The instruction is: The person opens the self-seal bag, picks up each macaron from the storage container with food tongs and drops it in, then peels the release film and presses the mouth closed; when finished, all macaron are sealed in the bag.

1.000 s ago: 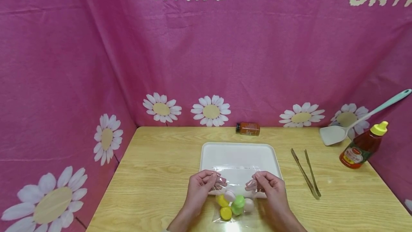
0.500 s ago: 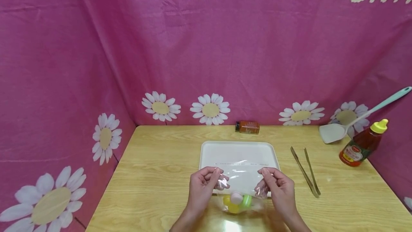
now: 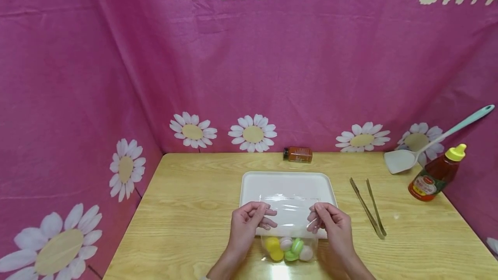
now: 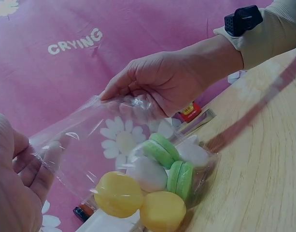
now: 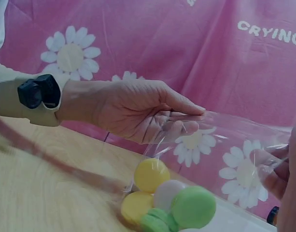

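Note:
A clear plastic bag (image 3: 291,223) stretches between my two hands over the tray's near edge. My left hand (image 3: 244,227) pinches its upper left side between thumb and forefinger, the other fingers showing behind the film. On the other side my right hand (image 3: 337,227) pinches the upper right side in the same way. Several macarons lie at the bottom of the bag: yellow macarons (image 4: 162,211), green macarons (image 4: 180,179) and pale pinkish ones. In the right wrist view a green macaron (image 5: 193,207) lies against the film in front of a pale one.
A white tray (image 3: 248,185) lies behind and under the bag. Metal tongs (image 3: 367,211) rest to its right. Farther right are a white spatula (image 3: 401,161) with a green handle and a red sauce bottle (image 3: 432,179). A small brown-red bottle (image 3: 299,154) lies by the back curtain.
The macarons have shifted inside the bag, from a bunched heap to a looser row along its bottom. The right hand has moved slightly right and both hands keep their hold.

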The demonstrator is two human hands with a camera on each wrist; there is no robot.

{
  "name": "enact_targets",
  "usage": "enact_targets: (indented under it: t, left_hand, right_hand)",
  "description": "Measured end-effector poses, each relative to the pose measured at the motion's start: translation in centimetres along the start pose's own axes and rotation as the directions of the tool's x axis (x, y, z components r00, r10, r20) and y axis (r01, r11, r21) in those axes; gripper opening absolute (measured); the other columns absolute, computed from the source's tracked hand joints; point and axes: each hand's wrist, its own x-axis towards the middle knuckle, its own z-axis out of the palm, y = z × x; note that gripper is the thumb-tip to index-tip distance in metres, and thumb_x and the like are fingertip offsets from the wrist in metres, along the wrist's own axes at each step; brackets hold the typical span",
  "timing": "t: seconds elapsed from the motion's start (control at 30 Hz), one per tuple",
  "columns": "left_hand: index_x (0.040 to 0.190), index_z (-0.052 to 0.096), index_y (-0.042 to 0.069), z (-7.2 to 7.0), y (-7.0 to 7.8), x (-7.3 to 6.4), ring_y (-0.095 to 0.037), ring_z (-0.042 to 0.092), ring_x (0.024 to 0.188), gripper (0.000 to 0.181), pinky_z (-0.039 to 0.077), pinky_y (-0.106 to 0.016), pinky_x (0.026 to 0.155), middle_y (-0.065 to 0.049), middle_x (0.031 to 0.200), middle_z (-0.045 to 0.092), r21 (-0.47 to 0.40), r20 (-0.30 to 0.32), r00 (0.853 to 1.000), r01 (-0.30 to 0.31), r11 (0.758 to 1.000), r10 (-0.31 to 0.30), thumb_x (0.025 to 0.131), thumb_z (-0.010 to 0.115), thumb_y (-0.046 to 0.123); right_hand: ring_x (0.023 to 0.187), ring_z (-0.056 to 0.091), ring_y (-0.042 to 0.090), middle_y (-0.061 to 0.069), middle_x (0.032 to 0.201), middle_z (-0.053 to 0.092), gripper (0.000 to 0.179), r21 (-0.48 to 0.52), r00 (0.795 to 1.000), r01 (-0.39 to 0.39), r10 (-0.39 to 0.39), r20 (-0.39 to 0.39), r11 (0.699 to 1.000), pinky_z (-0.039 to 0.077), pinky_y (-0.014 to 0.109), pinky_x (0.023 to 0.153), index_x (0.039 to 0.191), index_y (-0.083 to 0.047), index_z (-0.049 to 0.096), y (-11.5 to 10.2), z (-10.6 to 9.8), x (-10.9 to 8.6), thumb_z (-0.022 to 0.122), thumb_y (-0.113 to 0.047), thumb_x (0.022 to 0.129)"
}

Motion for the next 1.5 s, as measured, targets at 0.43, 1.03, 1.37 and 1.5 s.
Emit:
enact_targets:
  t: [0.43, 1.03, 1.37, 1.5]
  left_hand:
    - [0.125, 0.062, -0.013, 0.2, -0.1, 0.5, -0.012, 0.075, 0.077, 0.035, 0.059, -0.021, 0.068, -0.031, 0.109, 0.074, 0.003, -0.001, 1.0, -0.021, 1.0, 0.021, 0.108, 0.059, 0.018]
    - [0.129, 0.066, -0.003, 0.2, 0.1, 0.5, -0.01, 0.075, 0.076, 0.03, 0.059, -0.021, 0.069, -0.029, 0.108, 0.075, 0.017, -0.036, 0.999, -0.003, 1.0, 0.003, 0.107, 0.061, 0.017]
    - [0.126, 0.067, -0.004, 0.4, 0.1, 0.4, -0.011, 0.074, 0.074, 0.029, 0.058, -0.021, 0.07, -0.027, 0.106, 0.076, 0.044, -0.074, 0.997, -0.015, 0.999, 0.018, 0.106, 0.062, 0.017]
    - [0.126, 0.066, -0.009, 0.5, 0.2, 0.4, -0.01, 0.075, 0.074, 0.033, 0.058, -0.02, 0.069, -0.027, 0.106, 0.076, 0.04, -0.07, 0.997, -0.02, 0.999, 0.022, 0.106, 0.062, 0.018]
  right_hand:
    - [0.06, 0.07, 0.013, 0.005, 0.072, 0.071, 0.026, -0.044, 0.998, -0.01, 0.008, -0.061, 0.999, 0.058, 0.023, 0.058, 0.097, 0.024, 0.062, -0.3, 0.1, 0.8, 0.053, 0.001, 0.107]
    - [0.096, 0.073, 0.009, 0.004, 0.109, 0.076, 0.032, -0.184, 0.983, 0.135, -0.155, -0.102, 0.974, 0.058, 0.019, 0.086, 0.128, 0.015, 0.062, -1.5, -0.2, 2.9, 0.063, 0.014, 0.096]
    - [0.114, 0.062, 0.017, 0.028, 0.109, 0.066, 0.043, -0.462, 0.777, 0.592, -0.62, 0.11, 0.66, 0.045, 0.019, 0.102, 0.114, 0.013, 0.07, -2.3, 2.5, 4.0, 0.078, 0.016, 0.072]
    - [0.104, 0.064, 0.025, 0.021, 0.104, 0.069, 0.024, -0.476, 0.714, 0.675, -0.662, 0.227, 0.564, 0.044, 0.02, 0.101, 0.108, 0.007, 0.074, -2.4, 4.3, 3.7, 0.078, -0.01, 0.091]
